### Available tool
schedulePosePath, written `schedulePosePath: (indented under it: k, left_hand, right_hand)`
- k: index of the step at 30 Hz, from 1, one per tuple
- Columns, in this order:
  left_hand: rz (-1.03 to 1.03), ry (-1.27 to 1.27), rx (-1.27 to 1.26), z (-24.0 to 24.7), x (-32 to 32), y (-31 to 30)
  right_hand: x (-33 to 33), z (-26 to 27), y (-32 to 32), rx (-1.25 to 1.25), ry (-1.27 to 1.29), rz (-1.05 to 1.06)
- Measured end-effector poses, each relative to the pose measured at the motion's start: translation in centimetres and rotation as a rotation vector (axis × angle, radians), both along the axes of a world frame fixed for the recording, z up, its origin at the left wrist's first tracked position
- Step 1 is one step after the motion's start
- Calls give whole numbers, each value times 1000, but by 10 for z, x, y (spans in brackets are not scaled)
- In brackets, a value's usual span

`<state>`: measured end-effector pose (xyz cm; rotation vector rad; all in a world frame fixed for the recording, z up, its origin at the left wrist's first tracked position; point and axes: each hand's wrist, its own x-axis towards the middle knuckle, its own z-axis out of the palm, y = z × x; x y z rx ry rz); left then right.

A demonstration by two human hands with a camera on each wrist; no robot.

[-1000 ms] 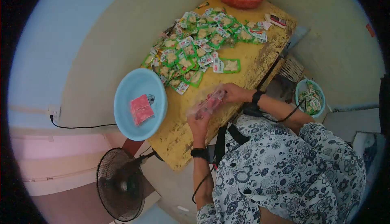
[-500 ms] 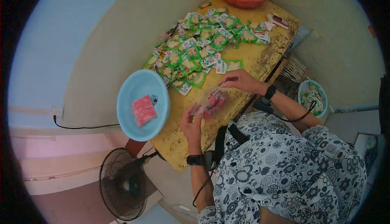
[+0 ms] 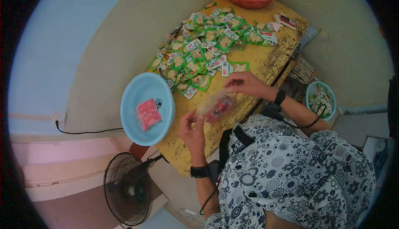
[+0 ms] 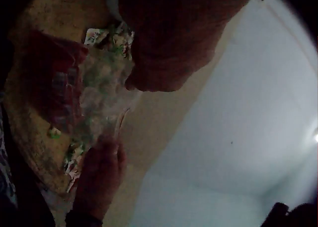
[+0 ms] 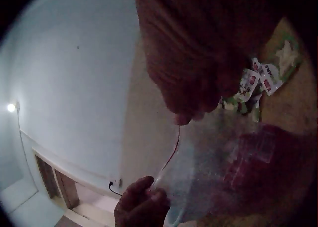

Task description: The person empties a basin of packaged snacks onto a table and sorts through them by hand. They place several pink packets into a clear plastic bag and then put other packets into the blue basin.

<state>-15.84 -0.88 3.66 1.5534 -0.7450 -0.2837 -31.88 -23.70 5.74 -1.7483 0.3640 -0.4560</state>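
Observation:
A clear plastic bag (image 3: 213, 100) with red contents is stretched between both hands above the yellow table (image 3: 174, 146). My left hand (image 3: 193, 134) pinches one corner of its edge and my right hand (image 3: 245, 84) pinches the opposite corner. In the left wrist view, the bag's red packed part (image 4: 54, 83) hangs away from the pinched edge, and the right hand (image 4: 102, 172) grips the far corner. The right wrist view shows the left hand (image 5: 141, 204) at the other end of the taut edge, with the bag's clear part (image 5: 198, 162) between.
Green-and-white packets (image 3: 195, 54) are heaped on the table. A blue basin (image 3: 126, 116) holds pink packages (image 3: 149, 114). At the far end stand a red basket (image 3: 243, 3) of wrapped pieces and a phone (image 3: 287, 21). A fan (image 3: 128, 189) and a bucket (image 3: 309, 92) of packets flank the table.
Both hands were close around the bundled bag; they have moved apart, the right one away towards the packets, the left one sideways towards the basin, and the bag's edge is spread between them.

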Motion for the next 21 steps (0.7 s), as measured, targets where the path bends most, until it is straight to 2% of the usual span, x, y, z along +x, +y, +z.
schedulePosePath:
  k: [4, 10, 13, 18, 19, 21]
  left_hand:
    - [-45, -225, 157, 27, -3, 3]
    - [-80, -319, 313, 41, -2, 14]
    - [-72, -364, 300, 47, -3, 16]
    - [-86, -306, 244, 39, -1, 21]
    - [-81, -381, 284, 41, -1, 21]
    - [-70, -527, 376, 45, -1, 25]
  right_hand:
    - [1, 4, -6, -37, 7, 53]
    - [-2, 19, 4, -526, 45, 137]
    - [-1, 19, 1, -638, -49, 194]
    - [-7, 31, 12, -669, 98, 94]
    - [-6, 32, 15, -665, 137, 73]
    - [-1, 31, 14, -787, 47, 59]
